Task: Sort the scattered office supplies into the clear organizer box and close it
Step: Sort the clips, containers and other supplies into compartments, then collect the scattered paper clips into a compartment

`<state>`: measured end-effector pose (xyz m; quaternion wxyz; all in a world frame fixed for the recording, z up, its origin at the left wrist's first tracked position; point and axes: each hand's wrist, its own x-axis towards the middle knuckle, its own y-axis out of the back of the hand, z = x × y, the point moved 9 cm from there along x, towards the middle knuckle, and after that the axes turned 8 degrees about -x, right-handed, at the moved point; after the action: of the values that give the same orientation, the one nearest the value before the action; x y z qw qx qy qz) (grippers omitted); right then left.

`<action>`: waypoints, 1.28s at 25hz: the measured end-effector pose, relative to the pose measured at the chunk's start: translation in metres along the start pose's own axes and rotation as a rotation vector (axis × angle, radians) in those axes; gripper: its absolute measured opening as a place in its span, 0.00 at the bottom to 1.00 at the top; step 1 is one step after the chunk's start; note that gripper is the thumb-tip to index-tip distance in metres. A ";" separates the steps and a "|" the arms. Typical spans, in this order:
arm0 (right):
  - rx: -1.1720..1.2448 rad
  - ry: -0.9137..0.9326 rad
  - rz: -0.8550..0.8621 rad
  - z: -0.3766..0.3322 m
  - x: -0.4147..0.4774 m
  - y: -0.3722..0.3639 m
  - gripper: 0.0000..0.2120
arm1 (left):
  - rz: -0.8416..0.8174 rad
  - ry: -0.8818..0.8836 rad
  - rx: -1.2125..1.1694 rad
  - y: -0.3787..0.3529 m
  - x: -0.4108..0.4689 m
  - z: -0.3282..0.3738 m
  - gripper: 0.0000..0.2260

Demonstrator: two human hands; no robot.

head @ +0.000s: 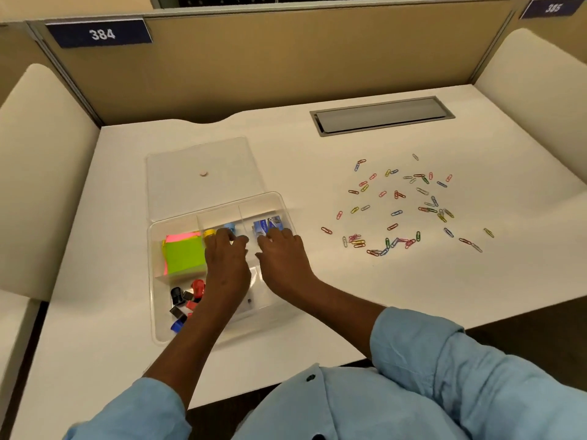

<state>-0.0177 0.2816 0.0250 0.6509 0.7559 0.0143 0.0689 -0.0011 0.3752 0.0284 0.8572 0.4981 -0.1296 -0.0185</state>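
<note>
Over the organizer box (219,212), your left hand (227,260) and right hand (283,258) arrange contents; grips unclear.
Next: gather the paper clips (396,213) at right.

— Containers?
— One clear organizer box (219,331), one lid (178,185).
— Inside?
— One stack of sticky notes (184,254), two tape rolls (209,232), at least two staple boxes (266,224), roughly seven binder clips (177,295).
— Paper clips (396,213) on the desk (349,281)?
— Several dozen; too small for an exact count.
— Hands?
— Two: left hand (227,262), right hand (282,258).
</note>
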 end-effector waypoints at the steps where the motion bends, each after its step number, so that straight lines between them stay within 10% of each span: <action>1: 0.036 -0.048 0.030 0.018 -0.001 0.003 0.17 | 0.008 -0.043 -0.026 -0.001 0.006 0.017 0.13; 18: 0.118 -1.007 -0.056 0.457 -0.146 -0.005 0.33 | -0.314 0.374 -0.265 -0.177 0.010 0.147 0.46; 32: 0.169 -0.668 -0.141 0.427 -0.116 -0.041 0.30 | -0.432 0.211 -0.135 -0.224 -0.006 0.191 0.33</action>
<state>-0.0773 -0.1446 -0.0863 0.5578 0.7852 -0.1415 -0.2287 -0.0313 0.1011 -0.0757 0.8735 0.4550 0.0714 -0.1578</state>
